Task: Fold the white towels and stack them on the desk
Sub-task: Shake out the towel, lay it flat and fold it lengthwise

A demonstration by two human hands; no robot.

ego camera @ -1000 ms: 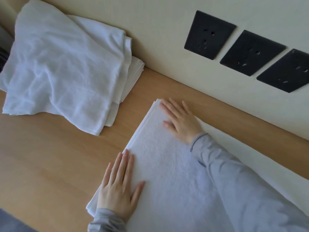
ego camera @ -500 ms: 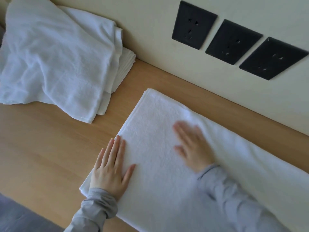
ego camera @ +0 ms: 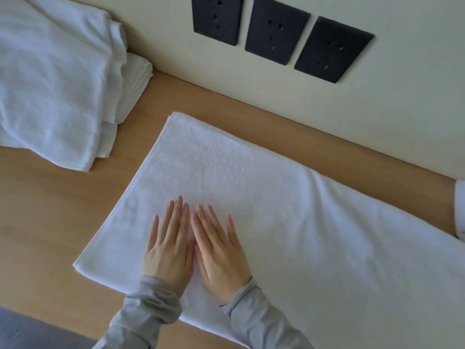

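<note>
A long white towel [ego camera: 251, 177], folded lengthwise, lies flat across the wooden desk [ego camera: 50, 210] and runs off toward the lower right. My left hand [ego camera: 171, 245] and my right hand [ego camera: 219, 250] lie side by side on its near left part, palms down, fingers straight and pressed on the cloth. A pile of white towels [ego camera: 50, 79] sits at the far left; a rumpled one is draped over neater folded ones below it.
The cream wall [ego camera: 377, 109] runs along the back of the desk, with three black socket plates [ego camera: 276, 31] on it. A white object [ego camera: 460, 212] shows at the right edge. A grey surface [ego camera: 25, 333] lies below the desk's front edge.
My right hand has slid from the towel's far left corner back toward me and now lies beside my left hand. My left hand has shifted slightly right along the towel.
</note>
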